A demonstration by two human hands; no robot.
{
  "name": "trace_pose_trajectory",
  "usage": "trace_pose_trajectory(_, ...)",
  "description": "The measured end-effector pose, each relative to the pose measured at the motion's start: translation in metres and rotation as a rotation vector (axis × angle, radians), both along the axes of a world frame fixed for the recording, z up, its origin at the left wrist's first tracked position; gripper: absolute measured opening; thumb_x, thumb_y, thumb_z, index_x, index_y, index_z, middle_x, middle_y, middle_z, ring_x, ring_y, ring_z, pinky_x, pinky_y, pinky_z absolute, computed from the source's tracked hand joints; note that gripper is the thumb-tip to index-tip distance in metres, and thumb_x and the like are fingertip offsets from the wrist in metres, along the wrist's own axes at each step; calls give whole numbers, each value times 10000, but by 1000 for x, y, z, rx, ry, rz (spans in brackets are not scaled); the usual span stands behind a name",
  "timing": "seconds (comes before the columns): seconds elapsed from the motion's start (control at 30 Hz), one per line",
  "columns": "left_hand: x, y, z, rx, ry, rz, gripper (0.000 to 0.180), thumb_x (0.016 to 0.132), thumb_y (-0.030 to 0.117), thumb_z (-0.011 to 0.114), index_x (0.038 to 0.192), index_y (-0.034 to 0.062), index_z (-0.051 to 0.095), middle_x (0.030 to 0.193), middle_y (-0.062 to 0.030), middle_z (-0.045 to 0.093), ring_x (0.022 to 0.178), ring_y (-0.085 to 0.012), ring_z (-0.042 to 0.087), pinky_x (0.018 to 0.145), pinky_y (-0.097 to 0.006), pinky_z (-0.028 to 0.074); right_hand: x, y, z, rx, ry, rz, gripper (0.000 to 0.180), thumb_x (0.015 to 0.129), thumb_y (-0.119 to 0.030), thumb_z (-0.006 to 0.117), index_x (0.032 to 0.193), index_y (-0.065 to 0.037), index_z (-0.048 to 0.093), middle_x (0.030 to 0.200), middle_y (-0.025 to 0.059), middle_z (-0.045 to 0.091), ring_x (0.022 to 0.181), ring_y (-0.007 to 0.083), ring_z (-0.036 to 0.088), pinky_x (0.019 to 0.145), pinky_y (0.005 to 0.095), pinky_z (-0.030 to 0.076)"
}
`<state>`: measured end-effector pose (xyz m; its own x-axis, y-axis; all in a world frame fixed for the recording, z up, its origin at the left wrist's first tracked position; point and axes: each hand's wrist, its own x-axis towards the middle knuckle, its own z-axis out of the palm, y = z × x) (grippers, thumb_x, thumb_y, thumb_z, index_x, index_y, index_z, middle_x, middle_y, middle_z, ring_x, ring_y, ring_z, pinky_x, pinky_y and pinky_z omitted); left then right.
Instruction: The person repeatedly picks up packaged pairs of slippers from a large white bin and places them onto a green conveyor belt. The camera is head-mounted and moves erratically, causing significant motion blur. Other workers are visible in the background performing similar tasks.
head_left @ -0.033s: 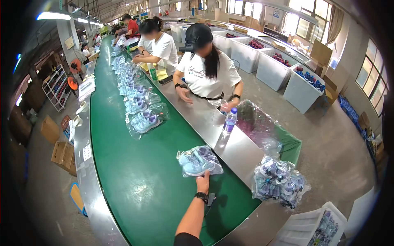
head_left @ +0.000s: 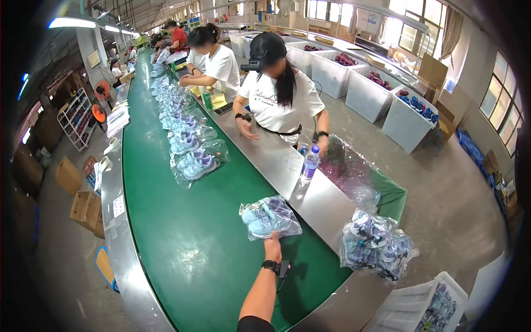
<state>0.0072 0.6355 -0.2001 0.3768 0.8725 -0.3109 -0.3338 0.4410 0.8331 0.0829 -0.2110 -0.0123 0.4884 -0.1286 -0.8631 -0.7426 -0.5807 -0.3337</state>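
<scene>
My left hand point(head_left: 272, 249), with a dark band on its wrist, reaches forward over the green conveyor belt point(head_left: 182, 249). It is closed on the near edge of a clear plastic bag of light blue and purple shoes point(head_left: 268, 217). Its thumb lies at the bag's edge; the other fingers are mostly hidden. Whether the bag rests on the belt or hangs just over it, I cannot tell. My right hand is out of view. Farther up the belt runs a row of similar bagged shoes point(head_left: 193, 164).
Across the metal ledge point(head_left: 260, 146) a co-worker point(head_left: 282, 99) stands behind a water bottle point(head_left: 310, 164). Bagged shoes point(head_left: 376, 243) are piled at the belt's right, above a white bin point(head_left: 406, 310). A green-edged, plastic-lined container point(head_left: 390, 193) stands beside the ledge.
My hand and the bagged shoes have barely shifted, a touch to the right. The co-worker's hand near the bottle has moved rightward, over the lined container.
</scene>
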Motion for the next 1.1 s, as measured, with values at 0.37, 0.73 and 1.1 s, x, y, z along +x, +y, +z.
trace_pose_trajectory(0.37,6,24,20,-310,-466,303,445,859,299,752,1209,99,562,1122,-63,618,1049,-230,587,911,-413,487,9,37,-6,164,-58,-21,448,981,-324,577,1290,-15,479,1077,180,665,947,308,690,759,415,597)
trace_pose_trajectory(0.73,-43,-175,152,-420,-585,-385,715,935,648,389,1400,108,454,1389,-143,512,1269,-378,480,1057,-581,378,6,-37,-101,320,-161,-199,250,948,-277,611,1010,-35,598,859,147,674,739,309,699,670,456,588)
trace_pose_trajectory(1.1,-15,-408,200,83,76,-1079,737,879,631,475,1407,118,441,1392,-82,521,1285,-316,461,1133,-492,308,71,78,2,775,-235,-82,451,963,-425,583,1267,-92,573,1069,105,679,923,199,681,775,355,570)
